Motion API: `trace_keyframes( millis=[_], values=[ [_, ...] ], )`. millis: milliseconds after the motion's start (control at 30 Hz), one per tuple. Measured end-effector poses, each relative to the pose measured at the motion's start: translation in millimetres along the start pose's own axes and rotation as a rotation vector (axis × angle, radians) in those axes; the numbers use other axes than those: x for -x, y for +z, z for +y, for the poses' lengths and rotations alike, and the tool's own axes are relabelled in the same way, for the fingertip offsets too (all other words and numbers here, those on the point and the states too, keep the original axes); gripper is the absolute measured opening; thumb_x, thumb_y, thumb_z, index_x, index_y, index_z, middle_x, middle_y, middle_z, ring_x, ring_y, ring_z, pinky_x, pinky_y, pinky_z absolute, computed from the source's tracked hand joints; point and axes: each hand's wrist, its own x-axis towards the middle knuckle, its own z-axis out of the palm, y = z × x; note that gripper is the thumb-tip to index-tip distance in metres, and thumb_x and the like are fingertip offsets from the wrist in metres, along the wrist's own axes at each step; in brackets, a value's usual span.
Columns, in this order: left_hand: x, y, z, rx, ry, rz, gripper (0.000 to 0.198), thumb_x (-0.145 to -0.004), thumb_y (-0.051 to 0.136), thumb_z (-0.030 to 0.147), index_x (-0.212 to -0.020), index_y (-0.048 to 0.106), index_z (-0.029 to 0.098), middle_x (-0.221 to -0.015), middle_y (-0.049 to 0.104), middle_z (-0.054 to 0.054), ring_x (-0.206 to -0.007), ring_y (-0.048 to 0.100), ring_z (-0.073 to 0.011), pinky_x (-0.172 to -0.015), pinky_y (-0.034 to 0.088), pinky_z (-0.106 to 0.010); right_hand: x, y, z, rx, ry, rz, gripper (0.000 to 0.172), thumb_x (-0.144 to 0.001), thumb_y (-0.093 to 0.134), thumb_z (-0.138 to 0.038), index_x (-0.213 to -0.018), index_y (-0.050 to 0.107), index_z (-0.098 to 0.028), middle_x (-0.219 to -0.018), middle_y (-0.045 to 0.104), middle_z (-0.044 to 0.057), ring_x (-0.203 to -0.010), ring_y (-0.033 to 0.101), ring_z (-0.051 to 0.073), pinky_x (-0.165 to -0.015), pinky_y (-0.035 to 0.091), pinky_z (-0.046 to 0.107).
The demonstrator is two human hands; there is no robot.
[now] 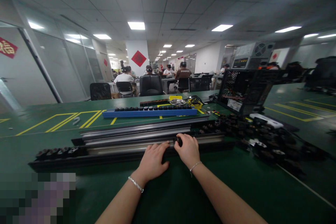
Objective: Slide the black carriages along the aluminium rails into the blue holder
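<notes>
A long black rail (112, 159) with a shiny metal inner strip lies across the green table in front of me. My left hand (153, 161) rests on it with fingers stretched out and thumb apart. Just right of that, my right hand (188, 150) pinches a small black part (179, 141) at the strip; its exact kind is not clear. Several similar black parts (59, 152) sit in a row at the rail's left end. Two more rails with metal strips lie behind, one of them a silver-toned rail (136, 135).
A heap of dark parts (273, 147) spreads over the right side. Beyond the rails lie a blue holder (149, 113) with a row of black parts and a silver dish (177, 102). An opened computer case (241, 92) stands at the back right. People sit at desks further off.
</notes>
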Motion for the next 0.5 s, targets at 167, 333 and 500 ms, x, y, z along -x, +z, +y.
trace_keyframes(
  millis=[167, 333, 500],
  values=[
    [-0.2, -1.3, 1.6, 0.006, -0.004, -0.004, 0.059, -0.070, 0.055, 0.031, -0.127, 0.040, 0.026, -0.135, 0.047, -0.002, -0.114, 0.045, -0.0226, -0.096, 0.030, -0.039, -0.5, 0.2, 1.0, 0.004, -0.011, 0.015, 0.027, -0.075, 0.049, -0.028, -0.098, 0.061, -0.024, -0.102, 0.064, 0.005, -0.109, 0.049, 0.021, -0.100, 0.022, 0.041],
    [0.2, -2.1, 2.4, 0.005, -0.007, 0.000, 0.058, -0.071, 0.054, 0.029, -0.127, 0.040, 0.027, -0.135, 0.047, -0.001, -0.114, 0.045, -0.0225, -0.096, 0.030, -0.039, -3.0, -3.0, 8.1, 0.011, 0.007, 0.039, 0.025, -0.074, 0.047, -0.026, -0.095, 0.061, -0.023, -0.096, 0.064, 0.005, -0.101, 0.051, 0.020, -0.095, 0.027, 0.038],
    [0.1, -3.0, 2.5, 0.018, -0.005, -0.003, 0.057, -0.070, 0.054, 0.029, -0.126, 0.041, 0.027, -0.137, 0.045, -0.001, -0.114, 0.045, -0.0230, -0.095, 0.031, -0.040, -4.7, -7.4, 12.6, 0.034, 0.016, 0.040, 0.025, -0.074, 0.047, -0.026, -0.094, 0.061, -0.022, -0.094, 0.064, 0.005, -0.101, 0.051, 0.020, -0.093, 0.028, 0.037]
  ],
)
